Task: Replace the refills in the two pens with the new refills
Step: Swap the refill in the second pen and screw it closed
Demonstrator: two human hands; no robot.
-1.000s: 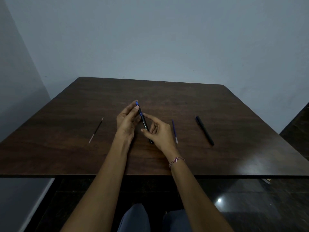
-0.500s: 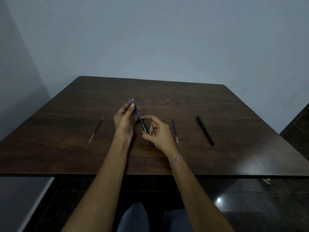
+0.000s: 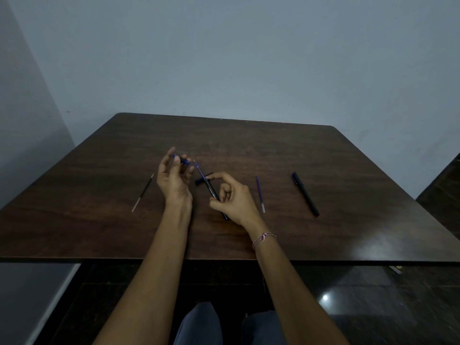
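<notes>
My right hand (image 3: 232,199) grips a black pen barrel (image 3: 214,195) held slanted over the table; a thin blue refill tip (image 3: 199,168) sticks out of its upper end. My left hand (image 3: 174,179) holds a small dark piece with a blue end, the pen's tip section (image 3: 183,159), between thumb and fingers, clear of the barrel. A small black cap-like piece (image 3: 202,180) lies on the table between my hands. A blue refill (image 3: 260,194) lies to the right of my right hand. A second black pen (image 3: 305,193) lies further right. A dark refill (image 3: 143,192) lies at the left.
The dark wooden table (image 3: 99,220) stands against a pale wall, with its front edge near my lap. A dark glossy floor shows below and to the right. My knees are under the front edge.
My left hand has pulled the tip section off the pen and moved it up and left. The refill's blue tip now shows bare at the barrel's end. The right hand stays put.
</notes>
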